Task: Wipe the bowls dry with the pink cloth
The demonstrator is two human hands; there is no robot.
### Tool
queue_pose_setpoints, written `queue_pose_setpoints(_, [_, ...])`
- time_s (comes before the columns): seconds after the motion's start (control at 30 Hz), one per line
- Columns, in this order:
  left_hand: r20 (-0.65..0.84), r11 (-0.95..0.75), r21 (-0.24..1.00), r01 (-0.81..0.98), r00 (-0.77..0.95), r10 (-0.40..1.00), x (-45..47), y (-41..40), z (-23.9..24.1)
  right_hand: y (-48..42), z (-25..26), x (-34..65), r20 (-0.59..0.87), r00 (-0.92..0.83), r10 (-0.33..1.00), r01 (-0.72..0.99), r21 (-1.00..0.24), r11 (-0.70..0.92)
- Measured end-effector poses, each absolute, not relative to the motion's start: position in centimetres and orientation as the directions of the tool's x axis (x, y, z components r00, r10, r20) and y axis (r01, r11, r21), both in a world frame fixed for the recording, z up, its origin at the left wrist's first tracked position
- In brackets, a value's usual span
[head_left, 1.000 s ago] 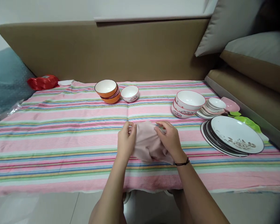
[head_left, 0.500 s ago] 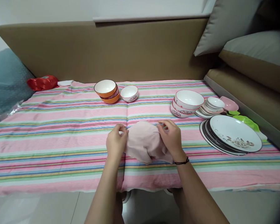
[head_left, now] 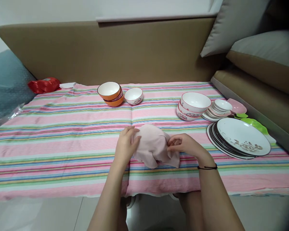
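A pale pink cloth (head_left: pixel 151 142) lies draped over something rounded in front of me; what is under it is hidden. My left hand (head_left: pixel 127 142) curves around the cloth's left side, thumb and fingers gripping it. At the right side, my right hand (head_left: pixel 184 145) has its fingers bent together on a fold of the cloth. A small white bowl (head_left: pixel 134 96) with a red rim stands beyond the cloth. Beside it is a stack of orange bowls (head_left: pixel 109 91).
White red-rimmed bowls (head_left: pixel 195 104) are stacked to the right. Near them stand small dishes (head_left: pixel 222 106), a pink dish (head_left: pixel 236 106), a green leaf-shaped dish (head_left: pixel 255 125) and a plate stack (head_left: pixel 243 136). A red package (head_left: pixel 44 85) lies far left on the striped cover (head_left: pixel 62 138).
My right hand has moved down and outward from the cloth's top right to its right side. My left hand has shifted slightly right, farther over the cloth.
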State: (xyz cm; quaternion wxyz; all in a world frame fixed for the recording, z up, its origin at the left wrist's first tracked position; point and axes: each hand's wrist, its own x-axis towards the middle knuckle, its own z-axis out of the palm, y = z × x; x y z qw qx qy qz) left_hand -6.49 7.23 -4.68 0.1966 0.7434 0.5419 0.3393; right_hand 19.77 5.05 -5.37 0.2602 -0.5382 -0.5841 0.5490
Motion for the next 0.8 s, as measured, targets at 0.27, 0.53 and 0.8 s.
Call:
queue_pose_setpoints(0.27, [0.185, -0.299, 0.640, 0.708, 0.235, 0.954, -5.9, 6.9, -5.4, 5.1, -5.4, 18.8, -0.206, -0.383, 0.901, 0.377, -0.925, -0.051])
queue_pose_setpoints(0.53, [0.127, -0.296, 0.654, 0.697, 0.285, 0.950, -5.8, 6.9, -5.4, 4.9, -5.6, 22.1, 0.062, 0.094, 0.994, 0.514, -0.858, 0.005])
queue_pose_setpoints(0.8, [0.081, -0.220, 0.701, 0.678, 0.230, 0.970, -5.4, 6.7, -5.3, 5.7, -5.1, 19.9, 0.351, 0.319, 0.881, 0.562, -0.818, 0.122])
